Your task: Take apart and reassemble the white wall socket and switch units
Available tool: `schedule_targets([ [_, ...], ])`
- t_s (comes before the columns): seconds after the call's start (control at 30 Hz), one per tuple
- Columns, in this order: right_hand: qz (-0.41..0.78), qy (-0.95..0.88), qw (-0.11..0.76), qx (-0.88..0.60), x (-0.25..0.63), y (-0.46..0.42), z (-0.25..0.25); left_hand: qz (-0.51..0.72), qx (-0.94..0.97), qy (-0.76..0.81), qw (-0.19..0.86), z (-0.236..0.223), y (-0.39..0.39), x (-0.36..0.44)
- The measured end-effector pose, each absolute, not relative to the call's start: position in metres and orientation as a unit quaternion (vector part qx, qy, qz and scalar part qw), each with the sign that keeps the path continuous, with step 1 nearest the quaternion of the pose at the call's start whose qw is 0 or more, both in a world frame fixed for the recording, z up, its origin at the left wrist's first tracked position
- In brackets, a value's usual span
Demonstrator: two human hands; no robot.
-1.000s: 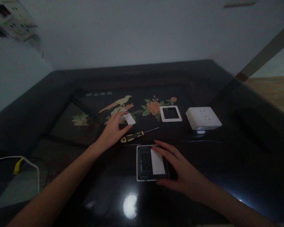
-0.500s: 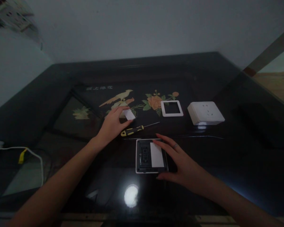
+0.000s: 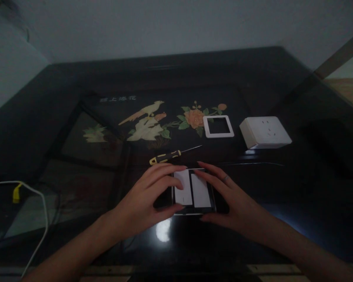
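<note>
A wall switch body (image 3: 194, 211) lies on the dark glossy table near its front edge. Its right white rocker key (image 3: 201, 192) sits in place. My left hand (image 3: 144, 199) pinches a second white rocker key (image 3: 184, 188) over the body's left slot, fingertips on top and thumb below. My right hand (image 3: 233, 199) grips the body's right side, with fingers along the top edge and the thumb at the bottom edge.
A yellow-and-black screwdriver (image 3: 164, 157) lies just behind the switch. Further back right are a white square frame (image 3: 219, 135) and a white socket (image 3: 264, 132). A white cable (image 3: 41, 207) with a yellow tag (image 3: 16, 192) hangs at the left.
My left hand brought the white key from beside the bird inlay down onto the switch body's left slot. My right hand stayed on the body. The camera tilted downward.
</note>
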State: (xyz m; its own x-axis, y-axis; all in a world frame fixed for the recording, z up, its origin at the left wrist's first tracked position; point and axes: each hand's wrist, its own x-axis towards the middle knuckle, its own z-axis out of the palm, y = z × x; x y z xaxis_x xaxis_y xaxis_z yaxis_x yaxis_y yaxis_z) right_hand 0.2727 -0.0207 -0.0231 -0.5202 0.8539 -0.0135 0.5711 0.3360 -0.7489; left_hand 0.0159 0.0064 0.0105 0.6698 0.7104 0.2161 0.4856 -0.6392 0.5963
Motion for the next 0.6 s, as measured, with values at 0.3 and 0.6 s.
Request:
schedule_targets([
  [0.3, 0.342, -0.803, 0.200, -0.445, 0.2740, -0.0213, -0.0236, 0.191, 0.870, 0.348, 0.291, 0.0044, 0.0030, 0.0198],
  [0.6, 0.333, -0.814, 0.184, -0.438, 0.2744, -0.0197, -0.0207, 0.191, 0.866, 0.348, 0.305, 0.0042, 0.0038, 0.0208],
])
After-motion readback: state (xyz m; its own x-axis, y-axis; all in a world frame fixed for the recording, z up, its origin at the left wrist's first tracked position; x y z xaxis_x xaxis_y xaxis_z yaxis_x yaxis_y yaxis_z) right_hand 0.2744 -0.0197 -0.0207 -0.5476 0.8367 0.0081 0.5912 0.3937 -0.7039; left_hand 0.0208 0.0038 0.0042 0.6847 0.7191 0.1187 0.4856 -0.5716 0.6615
